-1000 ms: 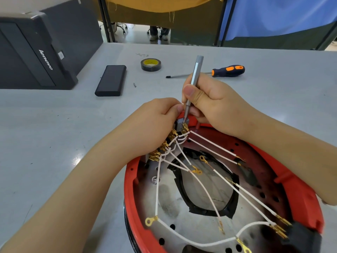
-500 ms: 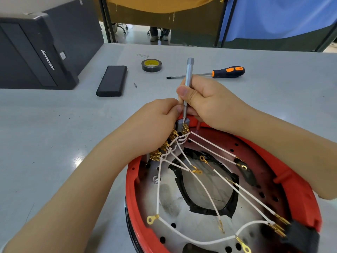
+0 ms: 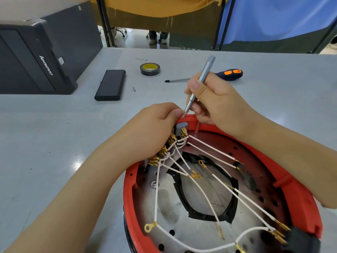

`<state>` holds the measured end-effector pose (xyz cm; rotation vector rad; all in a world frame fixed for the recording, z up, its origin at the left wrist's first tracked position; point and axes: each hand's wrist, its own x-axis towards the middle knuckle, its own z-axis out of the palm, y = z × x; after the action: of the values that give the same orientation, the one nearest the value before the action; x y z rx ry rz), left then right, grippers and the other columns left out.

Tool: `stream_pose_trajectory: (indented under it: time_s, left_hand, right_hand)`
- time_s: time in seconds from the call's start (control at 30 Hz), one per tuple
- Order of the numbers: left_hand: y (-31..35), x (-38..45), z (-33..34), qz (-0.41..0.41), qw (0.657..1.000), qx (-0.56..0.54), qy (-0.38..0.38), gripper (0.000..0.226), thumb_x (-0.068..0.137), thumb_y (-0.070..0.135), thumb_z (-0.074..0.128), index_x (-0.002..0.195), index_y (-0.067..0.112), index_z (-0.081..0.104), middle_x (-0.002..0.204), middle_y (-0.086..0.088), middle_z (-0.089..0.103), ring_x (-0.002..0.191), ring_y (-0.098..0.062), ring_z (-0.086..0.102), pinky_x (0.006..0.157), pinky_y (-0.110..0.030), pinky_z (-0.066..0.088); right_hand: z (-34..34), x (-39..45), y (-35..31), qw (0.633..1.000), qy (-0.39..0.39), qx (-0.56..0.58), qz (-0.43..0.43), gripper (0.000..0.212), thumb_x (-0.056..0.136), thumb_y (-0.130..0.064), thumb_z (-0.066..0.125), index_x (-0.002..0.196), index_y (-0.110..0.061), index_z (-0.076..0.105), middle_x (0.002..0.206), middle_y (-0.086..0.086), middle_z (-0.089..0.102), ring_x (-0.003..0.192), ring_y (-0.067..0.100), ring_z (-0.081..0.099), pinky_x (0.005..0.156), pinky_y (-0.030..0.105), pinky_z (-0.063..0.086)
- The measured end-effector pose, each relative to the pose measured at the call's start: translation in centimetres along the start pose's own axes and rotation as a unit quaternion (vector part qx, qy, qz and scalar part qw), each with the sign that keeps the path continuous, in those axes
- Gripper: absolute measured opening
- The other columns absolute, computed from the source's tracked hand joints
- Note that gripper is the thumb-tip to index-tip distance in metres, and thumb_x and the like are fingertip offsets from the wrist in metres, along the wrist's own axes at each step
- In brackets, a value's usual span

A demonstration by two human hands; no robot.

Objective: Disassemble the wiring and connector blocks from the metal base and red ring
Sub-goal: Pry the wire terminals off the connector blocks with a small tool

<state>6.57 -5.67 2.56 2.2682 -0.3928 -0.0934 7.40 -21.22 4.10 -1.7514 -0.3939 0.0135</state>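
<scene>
Risk first: I reckon the silver driver [image 3: 197, 89] could skid off the grey connector block [image 3: 180, 126] and nick a white wire [image 3: 211, 147]. My right hand [image 3: 217, 101] pinches the driver; left hand [image 3: 156, 128] grips the block at the red ring [image 3: 299, 196]'s far rim, on the desk [image 3: 54, 152]. Gold terminals crowd the block.

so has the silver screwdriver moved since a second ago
Yes: the silver screwdriver has lifted off the grey connector block, its top tilting right toward the orange-handled screwdriver.

"lenovo" on black computer case [image 3: 36, 57], white letters.
</scene>
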Motion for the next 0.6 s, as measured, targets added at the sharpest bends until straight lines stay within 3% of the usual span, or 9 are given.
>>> stream_pose_trajectory:
  time_s: [0.2, 0.33, 0.6]
  left_hand:
    - [0.1, -0.15, -0.07, 0.0, 1.0, 0.007, -0.006, 0.027, 0.1, 0.038, 0.035, 0.087, 0.036, 0.059, 0.065, 0.01, 0.057, 0.06, 0.006, 0.05, 0.054, -0.008, 0.038]
    - [0.05, -0.11, -0.03, -0.002, 1.0, -0.001, -0.007, 0.027, 0.1, 0.036, 0.035, 0.093, 0.035, 0.062, 0.075, 0.013, 0.063, 0.071, 0.006, 0.053, 0.059, -0.007, 0.038]
    - [0.14, -0.07, -0.08, -0.004, 1.0, 0.003, -0.008, 0.029, 0.1, 0.036, 0.034, 0.1, 0.032, 0.063, 0.082, 0.012, 0.063, 0.078, 0.009, 0.051, 0.059, -0.002, 0.037]
  right_hand:
    - [-0.36, 0.05, 0.37, 0.998, 0.038, -0.018, -0.04, 0.01, 0.102, -0.014, 0.038, 0.096, -0.022, 0.04, 0.069, 0.018, 0.044, 0.052, 0.016, 0.042, 0.041, 0.014, 0.033]
    - [-0.49, -0.05, 0.73, 0.993, 0.022, -0.107, -0.046, 0.016, 0.101, -0.014, 0.04, 0.09, -0.025, 0.039, 0.065, 0.003, 0.049, 0.046, 0.002, 0.044, 0.045, 0.011, 0.036]
    - [-0.32, -0.2, 0.55, 0.982, 0.012, -0.181, -0.044, 0.017, 0.099, -0.018, 0.042, 0.087, -0.029, 0.039, 0.063, 0.0, 0.05, 0.047, 0.006, 0.042, 0.051, 0.026, 0.039]
